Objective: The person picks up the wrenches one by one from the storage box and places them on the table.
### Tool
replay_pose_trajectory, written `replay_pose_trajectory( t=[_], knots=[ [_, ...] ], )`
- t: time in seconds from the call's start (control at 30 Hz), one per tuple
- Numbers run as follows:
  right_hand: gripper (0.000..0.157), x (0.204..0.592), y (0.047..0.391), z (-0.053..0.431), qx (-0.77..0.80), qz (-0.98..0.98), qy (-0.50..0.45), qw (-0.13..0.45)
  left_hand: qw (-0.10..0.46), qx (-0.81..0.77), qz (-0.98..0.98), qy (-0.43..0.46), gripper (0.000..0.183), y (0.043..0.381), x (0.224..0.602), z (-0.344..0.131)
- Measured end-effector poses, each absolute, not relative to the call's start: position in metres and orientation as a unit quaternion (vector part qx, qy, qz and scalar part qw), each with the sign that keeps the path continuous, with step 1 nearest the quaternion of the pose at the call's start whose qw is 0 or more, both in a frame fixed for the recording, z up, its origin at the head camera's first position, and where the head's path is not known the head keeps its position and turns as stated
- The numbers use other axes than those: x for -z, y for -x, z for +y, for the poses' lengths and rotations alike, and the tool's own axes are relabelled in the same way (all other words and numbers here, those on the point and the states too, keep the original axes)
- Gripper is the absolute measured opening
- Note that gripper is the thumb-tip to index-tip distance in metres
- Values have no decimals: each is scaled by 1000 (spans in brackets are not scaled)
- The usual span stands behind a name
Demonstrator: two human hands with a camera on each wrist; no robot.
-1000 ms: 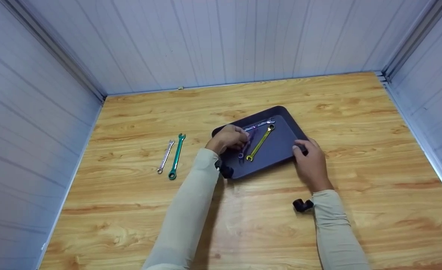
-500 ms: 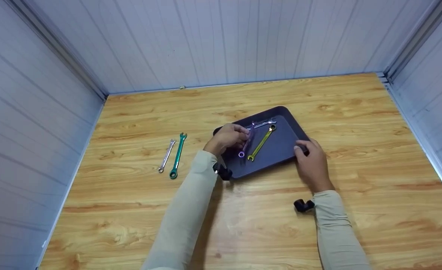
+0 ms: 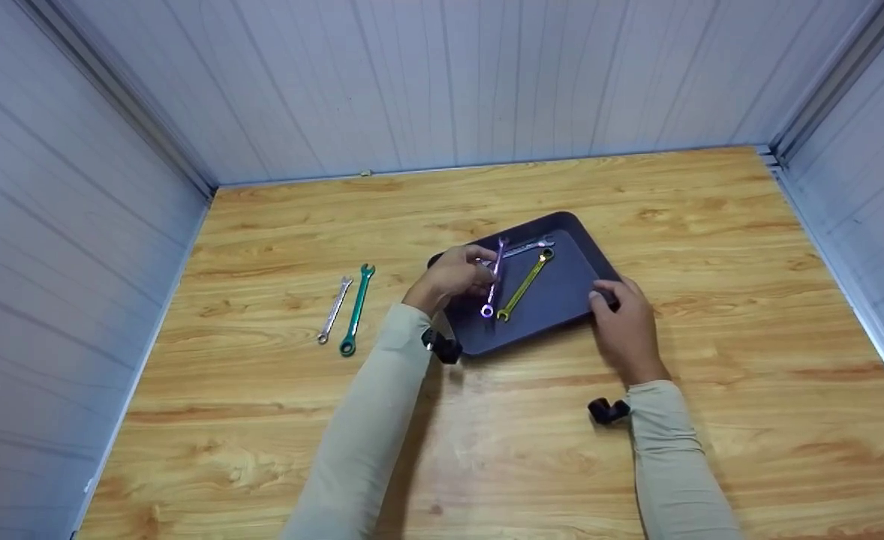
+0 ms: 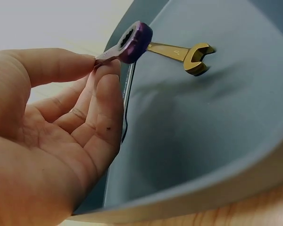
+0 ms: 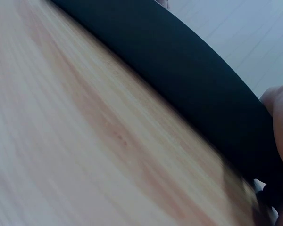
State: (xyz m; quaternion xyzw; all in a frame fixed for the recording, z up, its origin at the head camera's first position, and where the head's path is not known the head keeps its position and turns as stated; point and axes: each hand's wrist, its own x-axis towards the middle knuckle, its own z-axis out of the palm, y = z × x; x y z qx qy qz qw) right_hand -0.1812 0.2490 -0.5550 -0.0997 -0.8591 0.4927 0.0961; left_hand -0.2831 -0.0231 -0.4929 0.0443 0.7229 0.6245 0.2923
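Glossy purple metal on show here: a slim combination wrench [image 3: 493, 289], ring end toothed inside, and the left hand [image 3: 453, 279] has it pinched between thumb and fingertips, at three o'clock from the palm, over the matte, round-cornered tray [image 3: 562, 292]. The right hand [image 3: 625, 324] grips the tray's rim at four o'clock. Inside, a shiny yellow wrench [image 3: 525, 286] lies beyond the purple one (a chrome wrench [image 3: 526, 250] behind). Out at nine, a teal wrench [image 3: 356, 311] rests on the wood-grained worktop [image 3: 712, 255].

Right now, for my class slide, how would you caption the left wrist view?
A left hand pinches a purple wrench over a gray tray holding a yellow wrench.
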Motion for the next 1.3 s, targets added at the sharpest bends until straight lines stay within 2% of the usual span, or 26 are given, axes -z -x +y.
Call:
replay_pose_trajectory(
  t=[0.23, 0.77, 1.17, 1.3],
  knots=[
    [36, 557, 181, 249, -489, -861, 90, 105, 280, -627, 725, -59, 51, 281, 493, -26],
    [38, 557, 180, 250, -500, -855, 98, 91, 287, -653, 700, -34, 49, 280, 490, -28],
    [37, 556, 180, 249, -493, -859, 92, 104, 272, -687, 673, -17, 37, 281, 487, -38],
    [35, 556, 180, 249, -486, -862, 90, 114, 267, -693, 669, -15, 24, 280, 487, -39]
  ],
)
